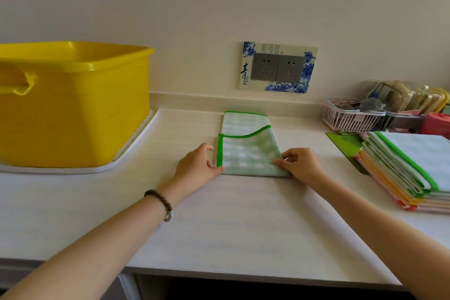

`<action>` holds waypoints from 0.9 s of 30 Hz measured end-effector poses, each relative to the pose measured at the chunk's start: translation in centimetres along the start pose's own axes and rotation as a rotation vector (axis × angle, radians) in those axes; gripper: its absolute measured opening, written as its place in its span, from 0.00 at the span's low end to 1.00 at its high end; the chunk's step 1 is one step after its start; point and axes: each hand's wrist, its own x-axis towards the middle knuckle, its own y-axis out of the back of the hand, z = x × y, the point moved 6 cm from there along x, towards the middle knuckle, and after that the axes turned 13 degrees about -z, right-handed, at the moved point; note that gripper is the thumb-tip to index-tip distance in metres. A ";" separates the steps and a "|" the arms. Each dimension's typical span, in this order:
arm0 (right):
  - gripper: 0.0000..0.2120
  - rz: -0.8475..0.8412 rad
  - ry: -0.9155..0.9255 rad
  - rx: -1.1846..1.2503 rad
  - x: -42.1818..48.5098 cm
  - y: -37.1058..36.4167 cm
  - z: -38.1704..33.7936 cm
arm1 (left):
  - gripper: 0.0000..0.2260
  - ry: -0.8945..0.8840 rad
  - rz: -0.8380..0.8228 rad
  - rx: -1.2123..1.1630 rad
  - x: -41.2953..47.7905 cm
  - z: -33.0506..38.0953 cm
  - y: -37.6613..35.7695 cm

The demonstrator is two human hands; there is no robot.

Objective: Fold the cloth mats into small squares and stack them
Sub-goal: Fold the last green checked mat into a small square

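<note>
A green checked cloth mat with a bright green border lies on the white counter, folded into a narrow strip. Its near part is doubled over the far part, and the top layer's edge curves across the middle. My left hand pinches the mat's near left corner with thumb and fingers. My right hand pinches the near right corner. A stack of cloth mats sits at the right, with green-edged ones on top and orange and pink ones below.
A big yellow plastic tub stands on a white tray at the left. A pink basket and a rack of lids sit at the back right. A wall socket panel hangs above the counter.
</note>
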 end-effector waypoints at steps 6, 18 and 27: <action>0.09 -0.018 -0.029 -0.037 0.1 -0.1 -0.2 | 0.15 -0.374 -0.199 0.256 -1.5 3.6 -1.6; 0.18 -0.063 0.365 -0.428 -4.0 -2.9 -4.3 | 0.20 -0.346 -0.430 0.372 -2.5 3.2 -3.7; 0.22 -0.393 0.329 -0.671 -6.8 -5.9 -4.4 | 0.19 -0.356 -0.421 0.362 -2.4 2.9 -3.8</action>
